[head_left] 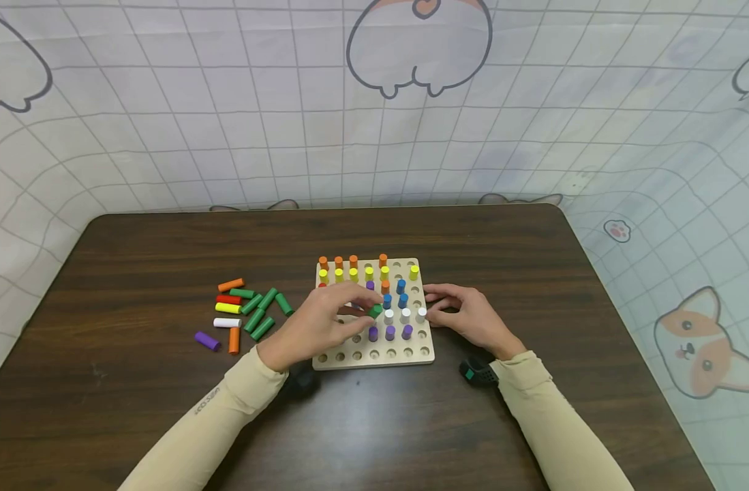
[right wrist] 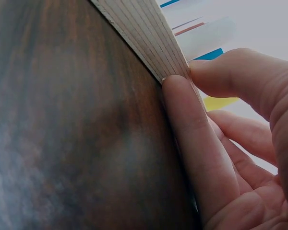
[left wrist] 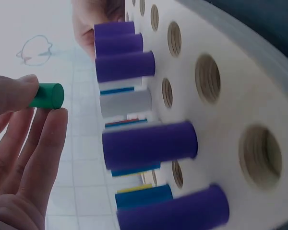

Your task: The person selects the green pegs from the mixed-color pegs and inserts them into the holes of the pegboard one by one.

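Observation:
A square wooden pegboard lies on the table, with orange, yellow, red, blue, white and purple pegs standing in its holes. Above its middle my left hand pinches a green peg between thumb and fingertips, and the peg is clear of the holes. My left palm and forearm cover part of the board's left side in the head view. At the right edge, my right hand holds the board, thumb at the top rim and index finger against the side. White pegs stand near that thumb.
Left of the board, several loose green pegs lie on the dark wooden table. Beside them are orange, red, yellow, white and purple pegs. A patterned cloth hangs behind the table and at its sides.

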`<move>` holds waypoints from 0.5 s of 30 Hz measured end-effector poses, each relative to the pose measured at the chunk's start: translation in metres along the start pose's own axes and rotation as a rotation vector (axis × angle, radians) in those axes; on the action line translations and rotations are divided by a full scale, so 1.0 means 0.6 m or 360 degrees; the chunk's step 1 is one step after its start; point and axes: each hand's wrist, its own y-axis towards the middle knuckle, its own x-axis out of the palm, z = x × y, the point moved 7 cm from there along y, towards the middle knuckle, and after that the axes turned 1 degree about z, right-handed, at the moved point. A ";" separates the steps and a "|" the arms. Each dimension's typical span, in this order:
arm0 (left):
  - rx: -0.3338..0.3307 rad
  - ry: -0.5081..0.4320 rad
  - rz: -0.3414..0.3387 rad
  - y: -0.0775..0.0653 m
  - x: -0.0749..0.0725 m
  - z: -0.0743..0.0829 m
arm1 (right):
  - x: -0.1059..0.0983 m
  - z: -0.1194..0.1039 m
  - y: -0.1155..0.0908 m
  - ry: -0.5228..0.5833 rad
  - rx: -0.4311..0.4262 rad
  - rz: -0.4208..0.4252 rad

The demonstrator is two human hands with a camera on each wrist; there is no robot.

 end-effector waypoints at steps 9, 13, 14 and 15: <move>0.0030 -0.0131 0.0001 0.010 0.019 0.012 | -0.002 -0.003 -0.003 0.0013 -0.0023 -0.0002; 0.0061 -0.0194 0.0000 0.014 0.029 0.019 | -0.003 -0.004 -0.002 0.0004 -0.0031 -0.0002; 0.0063 -0.0198 -0.0001 0.015 0.031 0.021 | -0.003 -0.004 -0.002 0.0002 -0.0032 -0.0003; 0.0063 -0.0203 -0.0002 0.016 0.033 0.022 | -0.003 -0.005 -0.002 0.0000 -0.0032 -0.0002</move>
